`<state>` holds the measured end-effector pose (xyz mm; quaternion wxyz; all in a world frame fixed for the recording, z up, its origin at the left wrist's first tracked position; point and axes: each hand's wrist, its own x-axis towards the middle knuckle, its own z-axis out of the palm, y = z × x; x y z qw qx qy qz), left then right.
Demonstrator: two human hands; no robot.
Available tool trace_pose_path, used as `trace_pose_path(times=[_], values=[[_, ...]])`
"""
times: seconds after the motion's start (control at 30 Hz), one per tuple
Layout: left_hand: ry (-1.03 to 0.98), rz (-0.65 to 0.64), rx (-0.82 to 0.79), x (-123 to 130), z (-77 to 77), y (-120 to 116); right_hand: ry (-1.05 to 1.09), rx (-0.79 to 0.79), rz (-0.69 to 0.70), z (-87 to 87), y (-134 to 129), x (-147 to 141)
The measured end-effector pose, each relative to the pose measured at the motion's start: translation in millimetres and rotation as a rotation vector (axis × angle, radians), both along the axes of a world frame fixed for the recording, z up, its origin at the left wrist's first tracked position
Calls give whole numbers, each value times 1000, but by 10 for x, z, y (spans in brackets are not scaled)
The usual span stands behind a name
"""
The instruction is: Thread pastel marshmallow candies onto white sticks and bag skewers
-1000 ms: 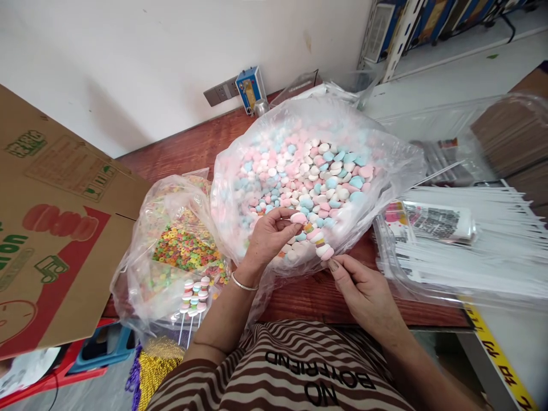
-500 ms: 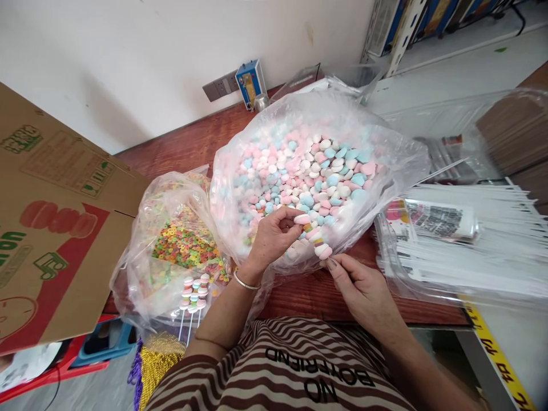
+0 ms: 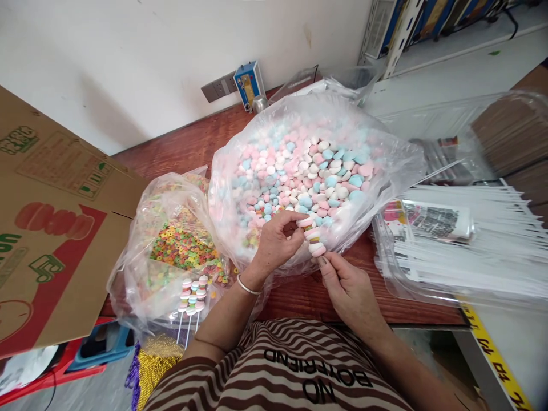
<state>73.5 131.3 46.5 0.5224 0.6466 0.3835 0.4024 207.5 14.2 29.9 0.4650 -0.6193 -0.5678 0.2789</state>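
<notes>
My left hand [image 3: 280, 237] pinches the upper end of a candy skewer [image 3: 314, 238] of pink and white pieces with coloured rings between them. At its lower end, my right hand [image 3: 345, 282] has thumb and fingers closed; the stick itself is hidden there. Behind the skewer lies a large open plastic bag of pink, white and blue candies [image 3: 310, 200]. To the left, a smaller clear bag holds small coloured rings [image 3: 182, 245]. Several finished-looking candy skewers [image 3: 192, 297] on white sticks lie at that bag's front edge.
A cardboard box [image 3: 55, 228] stands at the left. At the right, a clear plastic tray [image 3: 385, 274] holds many white sticks [image 3: 462, 268] and a printed packet [image 3: 440, 221]. A small blue device [image 3: 248, 85] stands by the wall on the wooden table [image 3: 171, 142].
The pieces on the skewer sit closer together, and its upper part is tilted less. Both hands have shifted slightly left in the view.
</notes>
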Motion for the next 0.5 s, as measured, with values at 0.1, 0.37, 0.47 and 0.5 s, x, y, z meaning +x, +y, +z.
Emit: trace_pose_path(times=[0.1,0.37,0.47,0.5], values=[[-244,58,-198,86,38,-81,-81,64,-31,-35,16,-65],[-732,176,-527,283,218,-297,-422,294,-13,-112,33,-272],[-722,196,-472,256,187,-444,-560,380,-36,-97,13,-331],[-705,220,-440,244,162,-494,-587,398,-33,-87,8,-350]])
